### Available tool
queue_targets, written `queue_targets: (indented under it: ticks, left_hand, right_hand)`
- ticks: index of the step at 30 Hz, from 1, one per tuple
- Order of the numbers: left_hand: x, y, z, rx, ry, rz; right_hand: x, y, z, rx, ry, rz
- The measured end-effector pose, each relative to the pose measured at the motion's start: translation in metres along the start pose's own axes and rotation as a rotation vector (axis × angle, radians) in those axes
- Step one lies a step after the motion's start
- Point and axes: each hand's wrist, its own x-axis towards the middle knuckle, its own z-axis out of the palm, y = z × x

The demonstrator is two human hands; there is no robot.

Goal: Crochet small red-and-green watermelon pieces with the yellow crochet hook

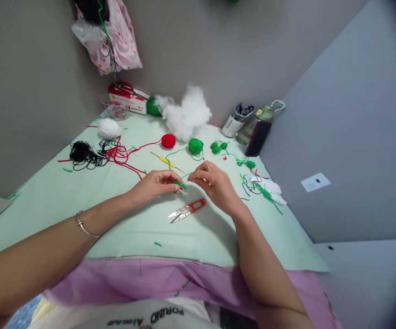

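Observation:
My left hand (155, 185) pinches a small green crocheted piece (180, 184) above the pale green table (81, 196). My right hand (215, 183) is closed in a pinch on the green yarn strand (188, 174) that runs from that piece back to a green yarn ball (195, 145). Red-handled thread snips (187, 210) lie just below both hands. A yellow-handled crochet hook (166, 161) lies behind my left hand.
A red yarn ball (168, 140), tangled red yarn (119, 154) and black yarn (81, 153), a white ball (109, 128) and white stuffing (187, 114) lie at the back. Small green pieces (218, 146), a tin of tools (234, 122), a bottle (263, 114) and a phone (258, 138) stand right.

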Motion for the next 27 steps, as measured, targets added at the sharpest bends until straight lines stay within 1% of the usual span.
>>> queue_targets:
  ticks: [4, 12, 18, 23, 27]
  left_hand:
    - [0.0003, -0.0006, 0.0002, 0.005, 0.013, -0.009]
    - [-0.0002, 0.0002, -0.0003, 0.012, 0.004, -0.019]
    - [0.0000, -0.0004, -0.0008, 0.021, -0.003, -0.021]
    - [0.0007, -0.0011, -0.0014, 0.009, -0.007, -0.023]
    - [0.0007, 0.0002, -0.0008, -0.001, -0.014, -0.034]
  right_hand:
    - [0.0003, 0.0010, -0.0016, -0.049, 0.013, -0.010]
    - [0.0004, 0.0010, -0.0015, -0.047, 0.034, -0.033]
    - [0.0003, 0.0012, -0.0003, -0.058, 0.010, -0.042]
    - [0.0000, 0.0023, -0.0007, -0.058, 0.024, -0.058]
    - [0.0000, 0.0025, -0.0011, -0.055, 0.009, -0.058]
